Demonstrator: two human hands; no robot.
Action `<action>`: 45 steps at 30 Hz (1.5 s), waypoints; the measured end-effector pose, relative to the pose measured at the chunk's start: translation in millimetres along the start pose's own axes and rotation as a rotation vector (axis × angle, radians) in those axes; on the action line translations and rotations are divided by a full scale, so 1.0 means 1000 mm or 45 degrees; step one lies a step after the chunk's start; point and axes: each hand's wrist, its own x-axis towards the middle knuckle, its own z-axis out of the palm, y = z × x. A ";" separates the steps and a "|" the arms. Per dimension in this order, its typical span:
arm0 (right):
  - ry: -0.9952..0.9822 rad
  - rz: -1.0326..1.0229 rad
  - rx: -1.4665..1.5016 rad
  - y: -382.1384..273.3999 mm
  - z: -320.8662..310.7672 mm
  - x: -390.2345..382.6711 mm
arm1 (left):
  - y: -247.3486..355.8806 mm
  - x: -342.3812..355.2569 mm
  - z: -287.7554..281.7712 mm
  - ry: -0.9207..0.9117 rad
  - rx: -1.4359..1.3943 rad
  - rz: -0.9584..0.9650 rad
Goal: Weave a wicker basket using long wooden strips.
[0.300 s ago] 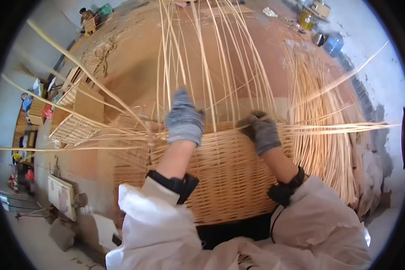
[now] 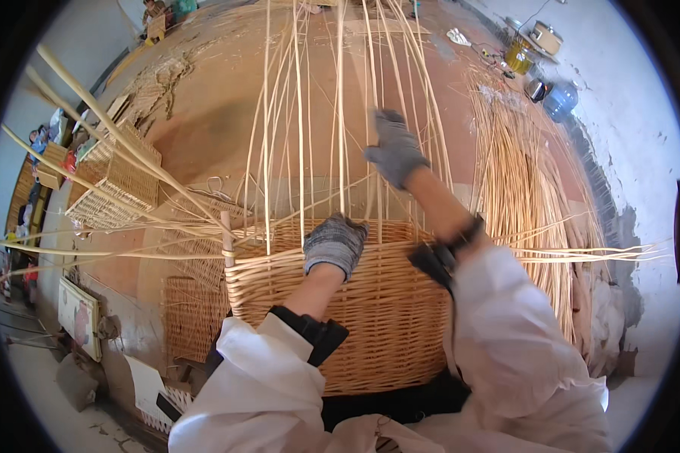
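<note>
A pale woven wicker basket (image 2: 378, 340) stands in front of me, long upright canes (image 2: 267, 136) rising from its rim. My left hand (image 2: 334, 245), in a grey knit glove, is closed at the rim around the foot of an upright cane (image 2: 341, 121). My right hand (image 2: 397, 151), also gloved, is raised well above the rim among the canes, fingers curled at one of them; whether it grips that cane is unclear. Loose weaving canes (image 2: 582, 253) stick out sideways at rim height on both sides, and a thick corner post (image 2: 227, 241) stands at the left.
At the right lies a long bundle of canes (image 2: 517, 196), with a water jug (image 2: 561, 101) and pots (image 2: 544, 38) by the wall. Woven panels (image 2: 189, 317) and baskets (image 2: 117, 185) lie at the left. A person (image 2: 155, 11) sits at the far back left.
My right hand has risen from the rim up among the upright canes. My left hand has moved down and rightward to the rim. The basket appears lower in view.
</note>
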 end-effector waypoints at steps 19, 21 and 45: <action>0.301 1.339 1.978 0.021 -0.111 -0.145 | 0.078 -0.002 -0.035 -0.117 0.655 0.116; 0.318 1.513 2.068 0.001 -0.111 -0.144 | 0.082 0.003 -0.027 -0.297 0.814 0.258; -0.006 1.585 1.166 0.074 -0.169 -0.161 | 0.027 -0.042 0.071 0.437 0.139 0.596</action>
